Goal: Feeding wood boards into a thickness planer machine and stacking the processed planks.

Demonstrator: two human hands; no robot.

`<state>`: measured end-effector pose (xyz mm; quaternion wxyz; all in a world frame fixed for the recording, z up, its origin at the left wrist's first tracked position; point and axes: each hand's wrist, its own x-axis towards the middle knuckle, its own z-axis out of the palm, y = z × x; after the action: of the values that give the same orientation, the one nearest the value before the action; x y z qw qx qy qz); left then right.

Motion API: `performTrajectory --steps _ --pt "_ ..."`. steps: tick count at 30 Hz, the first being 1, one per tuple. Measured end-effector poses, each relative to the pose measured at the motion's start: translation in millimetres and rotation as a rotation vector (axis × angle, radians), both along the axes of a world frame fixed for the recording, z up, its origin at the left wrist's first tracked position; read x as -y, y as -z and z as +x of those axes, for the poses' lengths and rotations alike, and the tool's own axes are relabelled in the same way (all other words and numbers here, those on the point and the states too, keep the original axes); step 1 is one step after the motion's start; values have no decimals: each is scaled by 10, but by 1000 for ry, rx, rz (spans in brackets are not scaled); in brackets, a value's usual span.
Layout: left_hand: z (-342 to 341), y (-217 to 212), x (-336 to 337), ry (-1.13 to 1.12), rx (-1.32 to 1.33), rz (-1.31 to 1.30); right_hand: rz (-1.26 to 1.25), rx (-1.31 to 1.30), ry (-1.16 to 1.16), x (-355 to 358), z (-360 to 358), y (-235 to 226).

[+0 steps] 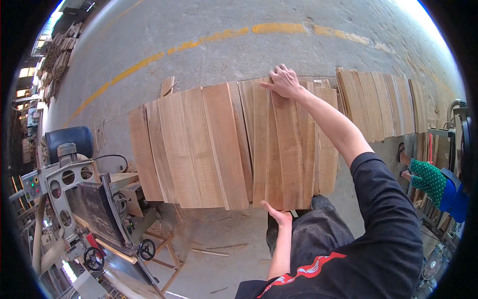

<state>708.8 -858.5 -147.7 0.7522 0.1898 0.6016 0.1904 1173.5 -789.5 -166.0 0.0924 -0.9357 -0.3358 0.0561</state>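
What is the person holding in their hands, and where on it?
A wooden board atop the plank stack: the right hand rests on its far end, the left hand supports its near end from below.

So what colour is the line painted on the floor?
Yellow, worn in places; the line shows in the head view.

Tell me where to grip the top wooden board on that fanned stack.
Grip the top board by its two short ends, as the hands do now: right hand on the far end, left hand under the near one. It is long, thin and overlapped along both sides.
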Motion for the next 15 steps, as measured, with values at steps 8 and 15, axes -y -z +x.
performTrajectory --steps 8,15 --pt "-83 192 78 -113 48 -21 -233 -455 51 -318 379 -249" --pt "-103 421 61 -175 194 -91 -350 -605 68 -267 522 -335"
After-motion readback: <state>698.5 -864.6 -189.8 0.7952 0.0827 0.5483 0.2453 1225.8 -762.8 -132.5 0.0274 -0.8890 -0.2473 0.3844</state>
